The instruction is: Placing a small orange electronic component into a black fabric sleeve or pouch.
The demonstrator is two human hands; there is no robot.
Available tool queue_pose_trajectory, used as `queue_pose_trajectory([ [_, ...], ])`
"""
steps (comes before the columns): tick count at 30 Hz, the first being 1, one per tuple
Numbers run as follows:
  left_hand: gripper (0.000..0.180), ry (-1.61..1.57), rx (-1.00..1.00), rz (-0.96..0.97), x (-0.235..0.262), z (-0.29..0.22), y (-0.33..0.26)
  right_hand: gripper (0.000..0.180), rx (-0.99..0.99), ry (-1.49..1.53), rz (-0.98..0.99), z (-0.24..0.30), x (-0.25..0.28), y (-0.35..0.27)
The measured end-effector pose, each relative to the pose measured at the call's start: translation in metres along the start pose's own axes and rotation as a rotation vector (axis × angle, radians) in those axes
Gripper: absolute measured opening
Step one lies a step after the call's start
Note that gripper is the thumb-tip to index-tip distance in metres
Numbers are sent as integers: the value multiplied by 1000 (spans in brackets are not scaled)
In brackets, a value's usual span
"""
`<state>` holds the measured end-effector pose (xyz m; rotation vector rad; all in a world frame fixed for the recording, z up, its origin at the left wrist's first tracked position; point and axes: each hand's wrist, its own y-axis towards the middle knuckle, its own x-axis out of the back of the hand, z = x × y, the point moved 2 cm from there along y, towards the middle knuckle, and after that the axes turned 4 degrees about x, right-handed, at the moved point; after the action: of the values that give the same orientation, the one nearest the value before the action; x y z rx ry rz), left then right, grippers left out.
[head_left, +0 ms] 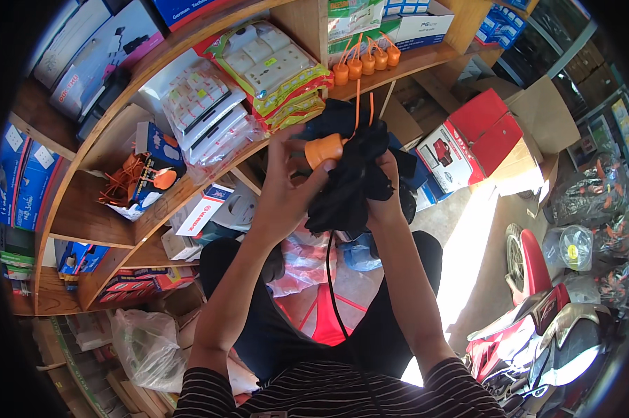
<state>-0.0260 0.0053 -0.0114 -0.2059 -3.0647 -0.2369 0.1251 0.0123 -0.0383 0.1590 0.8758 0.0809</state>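
Between both hands (328,181): orange lamp holder (325,150), black cloth (356,181)

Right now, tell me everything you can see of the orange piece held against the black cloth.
The orange piece is a small, smooth, plastic-looking cylinder, like a lamp holder, lying roughly on its side at chest height before the wooden shelves. The left hand pinches it, fingertips on its top and underside. Its right end presses into the bunched black cloth gripped by the right hand. A thin orange wire rises just right of it; whether they join is hidden. Similar orange pieces hang from the shelf above.
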Motion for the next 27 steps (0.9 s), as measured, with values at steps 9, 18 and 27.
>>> queue_pose_trajectory([
  [9,35,-144,-71,-105,0,-6,-10,27,74,-404,95,3,-11,4],
  [18,31,-95,144,-118,-1,-9,-8,26,139,-638,126,6,-5,3],
  [27,36,77,-116,-91,-12,-11,-7,23,199,-490,-44,10,-3,2],
])
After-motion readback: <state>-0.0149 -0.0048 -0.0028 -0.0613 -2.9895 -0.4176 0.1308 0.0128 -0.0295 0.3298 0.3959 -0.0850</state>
